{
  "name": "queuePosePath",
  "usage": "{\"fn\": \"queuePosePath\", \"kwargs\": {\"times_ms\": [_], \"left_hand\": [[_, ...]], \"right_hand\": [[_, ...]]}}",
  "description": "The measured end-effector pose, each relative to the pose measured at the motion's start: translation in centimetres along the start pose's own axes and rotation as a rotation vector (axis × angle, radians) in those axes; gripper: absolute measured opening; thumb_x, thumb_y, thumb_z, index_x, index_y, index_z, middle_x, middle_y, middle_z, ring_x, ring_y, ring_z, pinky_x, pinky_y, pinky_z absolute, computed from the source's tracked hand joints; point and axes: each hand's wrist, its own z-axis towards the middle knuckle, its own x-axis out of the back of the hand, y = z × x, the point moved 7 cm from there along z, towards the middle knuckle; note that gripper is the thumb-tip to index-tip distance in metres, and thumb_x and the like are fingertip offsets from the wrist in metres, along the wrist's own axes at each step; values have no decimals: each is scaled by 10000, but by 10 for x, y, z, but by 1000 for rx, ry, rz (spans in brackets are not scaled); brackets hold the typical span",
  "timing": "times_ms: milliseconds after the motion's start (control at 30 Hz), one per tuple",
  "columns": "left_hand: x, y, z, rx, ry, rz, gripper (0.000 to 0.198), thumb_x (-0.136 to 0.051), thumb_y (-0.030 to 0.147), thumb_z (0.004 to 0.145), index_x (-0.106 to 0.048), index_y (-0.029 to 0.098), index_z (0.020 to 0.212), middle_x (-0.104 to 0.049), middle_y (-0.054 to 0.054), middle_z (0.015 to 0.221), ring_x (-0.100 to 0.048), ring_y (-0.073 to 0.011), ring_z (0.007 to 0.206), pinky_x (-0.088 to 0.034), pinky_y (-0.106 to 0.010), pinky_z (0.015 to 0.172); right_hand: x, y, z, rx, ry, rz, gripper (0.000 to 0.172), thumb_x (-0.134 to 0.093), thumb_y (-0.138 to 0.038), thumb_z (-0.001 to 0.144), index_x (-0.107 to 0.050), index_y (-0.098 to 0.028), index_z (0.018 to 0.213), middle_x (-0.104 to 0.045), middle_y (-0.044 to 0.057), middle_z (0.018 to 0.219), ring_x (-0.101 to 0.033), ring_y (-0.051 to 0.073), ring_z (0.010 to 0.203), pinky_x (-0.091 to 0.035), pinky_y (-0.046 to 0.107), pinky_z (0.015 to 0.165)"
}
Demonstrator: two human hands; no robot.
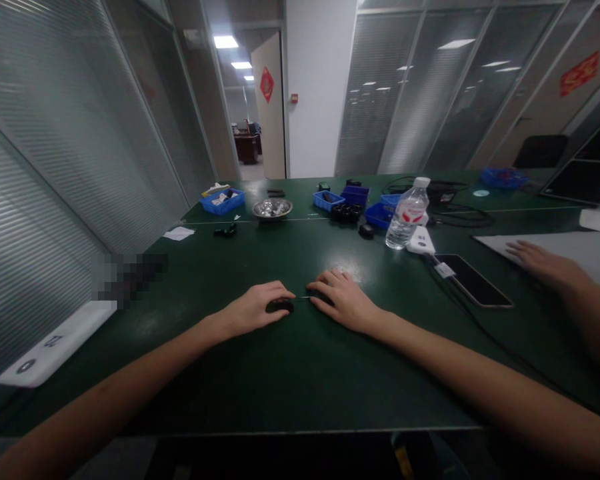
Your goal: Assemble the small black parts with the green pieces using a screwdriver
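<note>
My left hand [255,307] is low over the middle of the green table, its fingers and thumb curled round a small rounded black object [281,307] whose kind I cannot make out. Just to its right, my right hand [345,300] rests with bent fingers over something dark, mostly hidden under the palm and fingers. A thin shiny metal piece [305,297] shows in the gap between the two hands. It seems to reach from the right fingertips towards the black object.
Behind the hands stand a metal bowl [273,209] of small parts, a blue tray [223,202], a blue basket [329,200] and a water bottle [408,215]. A phone [474,280] with a cable lies right. Another person's hand [550,261] rests beside a white sheet [595,248].
</note>
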Motion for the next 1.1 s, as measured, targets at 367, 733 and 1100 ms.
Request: {"fn": "queuePosePath", "kwargs": {"times_ms": [367,733,1100], "left_hand": [[127,-162,-55,512,491,386,376,-654,298,938,-670,187,1297,-677,-106,1209,-647,-271,1087,-512,-388,985],[166,-251,-125,840,757,456,347,-742,213,813,-727,105,1143,-753,-129,1052,-700,-259,950,-529,-333,921],[178,-236,-138,852,1028,423,370,-544,297,965,-689,131,1263,-744,-120,1134,-696,-248,1019,-501,-342,996]], "right_hand": [[5,-1,-2,-4,-28,24,388,-488,-449,1045,-603,-257,1362,-601,109,1230,-557,275,1083,-473,467,932],[2,-1,-1,0,-18,24,384,-504,-442,1037,-615,-256,1354,-609,114,1220,-560,280,1080,-465,470,932],[2,-2,-2,-1,-22,15,388,-488,-448,1046,-606,-259,1363,-600,110,1227,-559,273,1087,-466,463,935]]}}
